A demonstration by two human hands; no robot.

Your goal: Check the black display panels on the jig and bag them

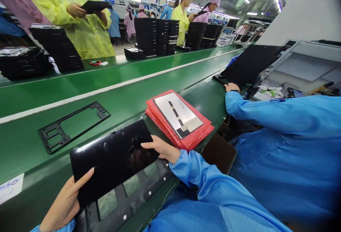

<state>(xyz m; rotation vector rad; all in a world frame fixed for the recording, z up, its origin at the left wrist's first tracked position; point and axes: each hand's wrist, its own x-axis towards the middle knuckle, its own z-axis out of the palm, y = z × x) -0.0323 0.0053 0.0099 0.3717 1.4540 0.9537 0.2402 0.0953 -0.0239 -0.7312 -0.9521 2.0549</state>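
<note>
Holding a glossy black panel (pixel 112 157) by its edges, left hand (pixel 64 203) spread, right hand (pixel 160 148) flat on top, over a black frame (pixel 125 203), not yet seated; a silver panel (pixel 177 115) lies on red bubble wrap (pixel 157 122), a second frame (pixel 97 110) beyond.

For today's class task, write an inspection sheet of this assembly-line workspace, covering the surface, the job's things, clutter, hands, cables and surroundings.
surface: green conveyor belt with a white stripe.
job's things: black panel held over a black frame; second frame on the belt; silver panel on red bubble bags.
clutter: paper label on the belt.
hands: left hand and right hand both hold the black panel.
cables: nothing seen.
surroundings: co-worker's hand beside black panels; co-worker in yellow across the line.
</note>
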